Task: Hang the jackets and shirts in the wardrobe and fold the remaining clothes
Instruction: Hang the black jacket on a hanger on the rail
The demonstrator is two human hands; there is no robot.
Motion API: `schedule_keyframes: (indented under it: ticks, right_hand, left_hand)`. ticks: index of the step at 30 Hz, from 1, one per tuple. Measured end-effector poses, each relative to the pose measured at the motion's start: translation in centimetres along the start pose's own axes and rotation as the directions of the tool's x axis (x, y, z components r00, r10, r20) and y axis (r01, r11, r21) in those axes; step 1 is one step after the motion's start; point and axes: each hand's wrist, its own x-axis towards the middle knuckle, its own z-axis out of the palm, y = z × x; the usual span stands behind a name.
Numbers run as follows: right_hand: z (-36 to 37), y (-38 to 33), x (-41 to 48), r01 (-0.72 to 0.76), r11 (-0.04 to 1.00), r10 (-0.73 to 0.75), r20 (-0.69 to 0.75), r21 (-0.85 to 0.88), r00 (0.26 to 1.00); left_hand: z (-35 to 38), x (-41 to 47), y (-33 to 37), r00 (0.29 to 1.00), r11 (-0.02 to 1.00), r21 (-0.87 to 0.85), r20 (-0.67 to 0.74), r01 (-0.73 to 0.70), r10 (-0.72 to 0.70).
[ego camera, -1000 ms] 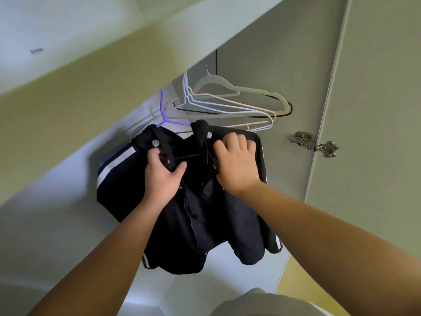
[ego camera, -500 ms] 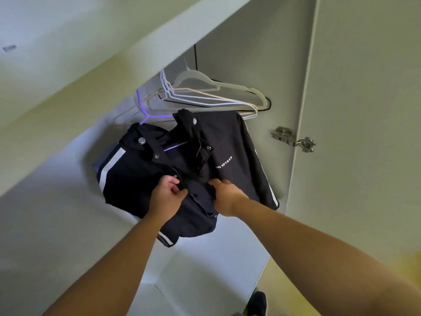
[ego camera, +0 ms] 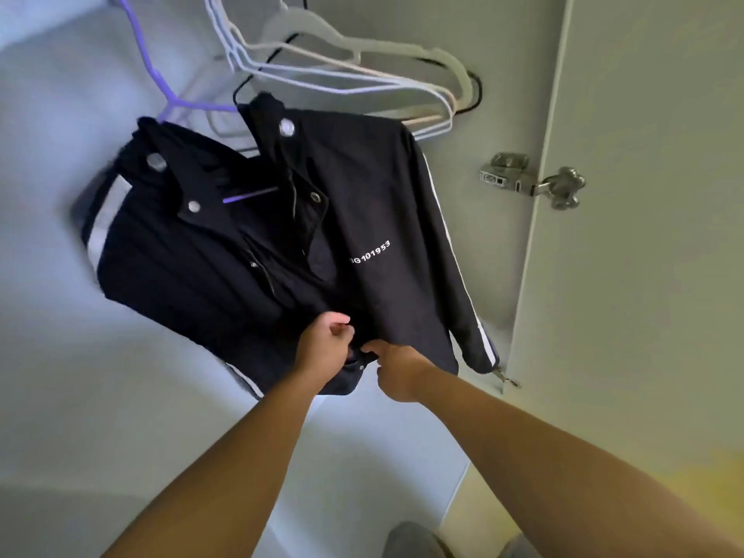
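Hem of dark navy white-striped jacket (ego camera: 382, 203) pinched by left hand (ego camera: 326, 349) and right hand (ego camera: 396, 370); hard tug could've slid it off purple wire hanger (ego camera: 249, 194) above them (hung lopsided).

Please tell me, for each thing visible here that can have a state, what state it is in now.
Jacket: hanging on the purple hanger, collar snaps undone.
Purple hanger: loaded, inside the jacket.
Other hangers: bare, hanging behind the jacket.
Wardrobe door: open.
Left hand: grips the jacket's lower front.
Right hand: pinches the jacket's lower front edge.
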Motion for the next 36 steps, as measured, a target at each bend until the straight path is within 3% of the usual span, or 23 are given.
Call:
schedule_keyframes:
  ticks: [4,7,13,18,23,25,30,33,36]
  right_hand:
    - [5.0,2.8,4.5,0.104,0.99,-0.102,0.019,-0.093,0.995]
    - [7.7,5.1,7.1,0.179,0.979,-0.186,-0.07,-0.103,0.98]
    - [9.4,9.2,11.4,0.23,0.945,-0.286,-0.247,-0.231,0.926]
    - [9.5,12.6,13.1,0.245,0.942,-0.321,-0.397,-0.231,0.86]
    - [8.9,16.1,13.1,0.133,0.967,-0.229,-0.502,-0.218,0.834]
    - [8.7,17.8,13.4,0.077,0.975,-0.185,-0.574,-0.206,0.798]
    - [9.3,20.4,15.6,0.049,0.994,-0.105,-0.685,-0.101,0.721]
    - [10.6,20.0,17.0,0.024,0.998,-0.054,-0.715,-0.051,0.697]
    - [11.1,19.1,18.2,0.005,1.0,0.0,-0.732,0.004,0.681]
  left_hand:
    - [3.9,4.2,-3.9,0.994,0.994,-0.085,-0.09,-0.063,0.056]
    - [6.0,6.4,-4.5,0.978,0.954,-0.247,-0.166,-0.167,0.129]
    - [9.1,9.2,-5.3,0.904,0.715,-0.558,-0.193,-0.422,0.382]
    - [10.9,12.2,-6.5,0.767,0.654,-0.41,-0.245,-0.636,0.593]
    - [11.6,14.3,-7.1,0.77,0.673,-0.379,-0.371,-0.636,0.519]
    - [11.7,14.6,-7.1,0.772,0.627,-0.452,-0.373,-0.635,0.514]
    - [14.2,15.7,-8.0,0.784,0.426,-0.795,-0.098,-0.432,0.612]
    - [16.5,16.1,-9.3,0.802,0.551,-0.746,0.038,-0.374,0.596]
    - [18.2,16.4,-10.5,0.825,0.737,-0.487,0.057,-0.469,0.562]
